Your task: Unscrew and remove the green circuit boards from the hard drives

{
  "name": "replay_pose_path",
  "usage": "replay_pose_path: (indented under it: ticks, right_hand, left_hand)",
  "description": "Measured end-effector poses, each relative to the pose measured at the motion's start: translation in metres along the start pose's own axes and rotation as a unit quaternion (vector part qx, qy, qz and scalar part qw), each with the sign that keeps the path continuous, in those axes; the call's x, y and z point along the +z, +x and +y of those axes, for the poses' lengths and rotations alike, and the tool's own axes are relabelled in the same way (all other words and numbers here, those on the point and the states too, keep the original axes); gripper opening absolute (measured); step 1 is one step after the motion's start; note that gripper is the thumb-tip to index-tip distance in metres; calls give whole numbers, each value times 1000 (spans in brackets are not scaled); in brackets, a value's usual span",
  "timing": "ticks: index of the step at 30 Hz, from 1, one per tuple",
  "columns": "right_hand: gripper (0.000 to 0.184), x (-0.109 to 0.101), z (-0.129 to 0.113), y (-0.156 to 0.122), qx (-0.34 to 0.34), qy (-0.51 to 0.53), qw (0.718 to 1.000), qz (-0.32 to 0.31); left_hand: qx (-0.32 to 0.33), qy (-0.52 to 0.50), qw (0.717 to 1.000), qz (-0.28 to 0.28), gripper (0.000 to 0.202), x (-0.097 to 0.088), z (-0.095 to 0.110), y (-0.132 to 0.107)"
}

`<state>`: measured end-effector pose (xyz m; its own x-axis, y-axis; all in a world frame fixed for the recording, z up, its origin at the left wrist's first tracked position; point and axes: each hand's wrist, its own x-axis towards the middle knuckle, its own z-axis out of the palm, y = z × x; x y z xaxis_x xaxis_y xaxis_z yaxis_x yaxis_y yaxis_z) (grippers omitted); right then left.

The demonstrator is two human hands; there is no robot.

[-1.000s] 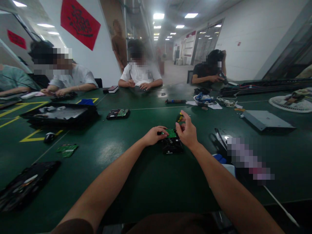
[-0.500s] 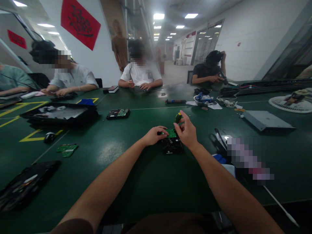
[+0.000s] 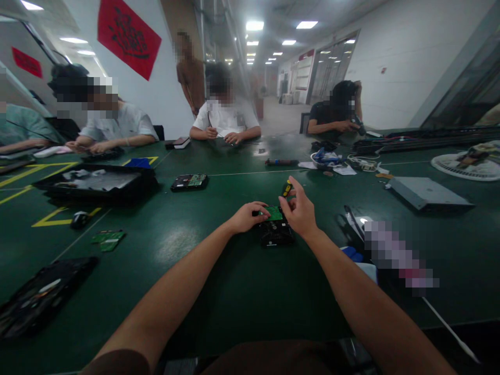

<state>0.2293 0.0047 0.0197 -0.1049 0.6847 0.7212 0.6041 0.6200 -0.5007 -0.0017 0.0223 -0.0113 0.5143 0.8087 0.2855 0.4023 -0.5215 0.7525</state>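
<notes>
A black hard drive (image 3: 275, 233) with a green circuit board (image 3: 275, 213) on top lies on the green table (image 3: 219, 291) in front of me. My left hand (image 3: 247, 216) is closed on the drive's left edge, thumb resting on the board. My right hand (image 3: 299, 210) pinches a screwdriver with a yellow and black handle (image 3: 286, 188), held upright over the board's right side. The screwdriver's tip is hidden behind my fingers.
A second hard drive (image 3: 189, 182) lies further back left, beside a black tray (image 3: 94, 183). Loose green boards (image 3: 108, 239) and a dark panel (image 3: 41, 294) sit at left. A grey box (image 3: 427, 192) and tools (image 3: 353, 219) are at right. Several people work along the far edge.
The screwdriver handle has turned a little between my right fingers, showing different yellow and black sides. Both hands stay in place on the drive.
</notes>
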Motion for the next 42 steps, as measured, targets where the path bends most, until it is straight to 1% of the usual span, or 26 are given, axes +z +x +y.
replay_pose_path:
  ticks: [7, 15, 20, 24, 29, 34, 42]
  right_hand:
    - [67, -1, 0, 0, 12, 17, 1000, -2]
    - [68, 1, 1, 0, 28, 31, 999, -5]
    - [66, 0, 1, 0, 11, 20, 1000, 4]
    - [65, 0, 1, 0, 7, 1, 1000, 0]
    - [67, 1, 2, 0, 14, 12, 1000, 3]
    - [65, -1, 0, 1, -2, 7, 1000, -7]
    - [67, 0, 1, 0, 23, 38, 999, -15]
  left_hand:
    - [-6, 1, 1000, 0, 14, 0, 0, 0]
    - [2, -3, 1000, 3, 14, 0, -2, 0]
    - [7, 1, 1000, 1, 14, 0, -2, 0]
    - [2, 0, 1000, 4, 14, 0, 1, 0]
    - [3, -4, 1000, 4, 13, 1, 0, 1]
    - [6, 0, 1000, -1, 14, 0, -1, 1]
    - [7, -2, 1000, 2, 13, 0, 3, 0]
